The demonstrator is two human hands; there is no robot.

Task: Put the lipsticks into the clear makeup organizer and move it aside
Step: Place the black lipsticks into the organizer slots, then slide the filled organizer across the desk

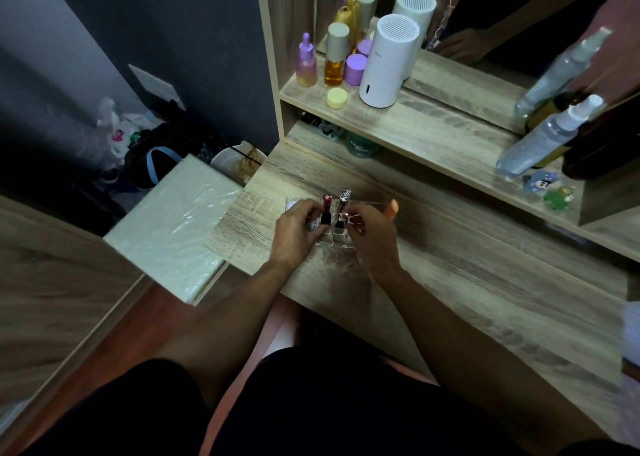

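The clear makeup organizer (334,242) sits on the wooden dressing table (450,282) between my hands. A dark lipstick with a red cap (326,210) stands upright in it, and my left hand (298,230) pinches its base. My right hand (372,234) holds a silver-topped lipstick (343,203) that stands upright in a neighbouring slot. An orange-tipped item (392,209) pokes up just behind my right hand. The organizer's far part is largely hidden by my fingers.
A raised shelf (433,130) behind the table carries purple and amber bottles (335,57), a white cylinder (386,61), spray bottles (547,137) and small figurines (550,189). A mirror (485,16) stands above. A plastic-wrapped white box (176,227) lies left of the table.
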